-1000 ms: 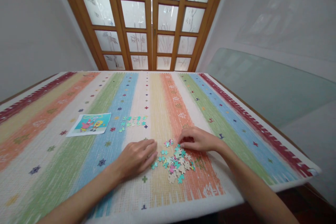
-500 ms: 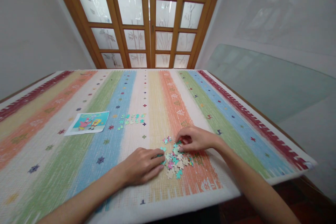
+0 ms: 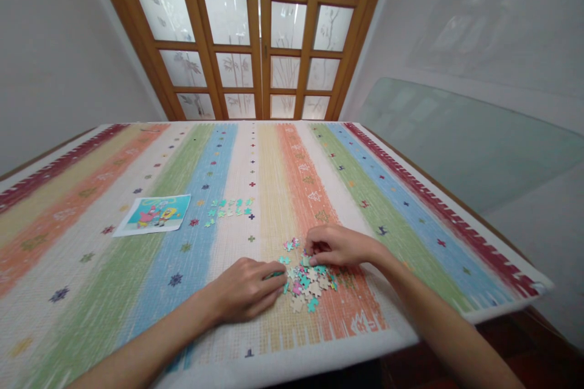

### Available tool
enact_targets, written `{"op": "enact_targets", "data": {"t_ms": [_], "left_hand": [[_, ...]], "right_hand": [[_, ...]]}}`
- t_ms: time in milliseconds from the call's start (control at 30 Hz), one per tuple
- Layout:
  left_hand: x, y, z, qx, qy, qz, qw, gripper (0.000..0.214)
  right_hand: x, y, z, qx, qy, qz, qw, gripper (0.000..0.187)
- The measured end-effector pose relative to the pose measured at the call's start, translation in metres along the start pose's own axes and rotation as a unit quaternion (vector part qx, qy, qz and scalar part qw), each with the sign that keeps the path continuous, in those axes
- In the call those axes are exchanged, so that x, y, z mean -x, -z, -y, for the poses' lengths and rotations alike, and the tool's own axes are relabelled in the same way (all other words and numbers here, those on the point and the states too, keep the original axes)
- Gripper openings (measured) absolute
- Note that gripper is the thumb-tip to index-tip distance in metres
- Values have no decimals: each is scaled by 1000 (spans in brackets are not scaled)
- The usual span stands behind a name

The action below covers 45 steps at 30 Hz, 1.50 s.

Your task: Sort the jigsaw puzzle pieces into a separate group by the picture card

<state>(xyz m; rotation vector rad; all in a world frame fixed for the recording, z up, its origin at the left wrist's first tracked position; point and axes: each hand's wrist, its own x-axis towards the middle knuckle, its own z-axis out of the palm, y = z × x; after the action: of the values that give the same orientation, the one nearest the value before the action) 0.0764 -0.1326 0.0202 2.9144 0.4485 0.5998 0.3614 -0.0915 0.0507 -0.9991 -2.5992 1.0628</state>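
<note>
A loose pile of jigsaw puzzle pieces [image 3: 312, 284], teal, pink and bare beige, lies near the table's front edge. My right hand [image 3: 337, 245] is over the far right side of the pile, fingers curled and thumb tip against index finger at a pale green puzzle piece [image 3: 306, 261]. At the pile's left edge rests my left hand [image 3: 253, 287], fingers bent together, with a bit of a teal puzzle piece [image 3: 274, 275] showing between thumb and fingers. Left of the pile and farther back, several teal pieces [image 3: 230, 209] are laid out in rows.
A printed cartoon picture [image 3: 155, 215] lies on the left, beside the rows of pieces. Under everything is a striped tablecloth [image 3: 283, 182] with small printed figures. Wooden doors with glass panes [image 3: 261, 36] stand beyond the table. A pale green glass panel [image 3: 456, 134] is on the right.
My right hand has shifted very slightly at the pile, and the pieces under its fingertips have moved a little. My left hand stays at the pile's left edge.
</note>
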Motion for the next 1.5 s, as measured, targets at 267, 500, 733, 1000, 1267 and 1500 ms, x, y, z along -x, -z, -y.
{"op": "enact_targets", "data": {"t_ms": [267,500,733,1000,1267,1500], "left_hand": [[0,2,0,-10,-3,-23,1000,28],[-7,0,-7,45,89,-145,984,24],[-11,-4,-8,94,100,-198,971,23],[-11,-1,-6,127,143,-213,958,17],[1,7,14,-35,212,-188,958,19],[6,7,24,-78,278,-132,948,17]], "right_hand": [[1,1,0,-63,-2,-6,998,18],[-13,-16,11,-197,-3,-89,976,21],[-25,-39,23,-326,-41,-103,939,25],[-25,-39,25,-332,-44,-106,936,31],[-23,-33,25,-244,-47,-154,956,18],[-22,-31,19,-210,-51,-156,964,13]]}}
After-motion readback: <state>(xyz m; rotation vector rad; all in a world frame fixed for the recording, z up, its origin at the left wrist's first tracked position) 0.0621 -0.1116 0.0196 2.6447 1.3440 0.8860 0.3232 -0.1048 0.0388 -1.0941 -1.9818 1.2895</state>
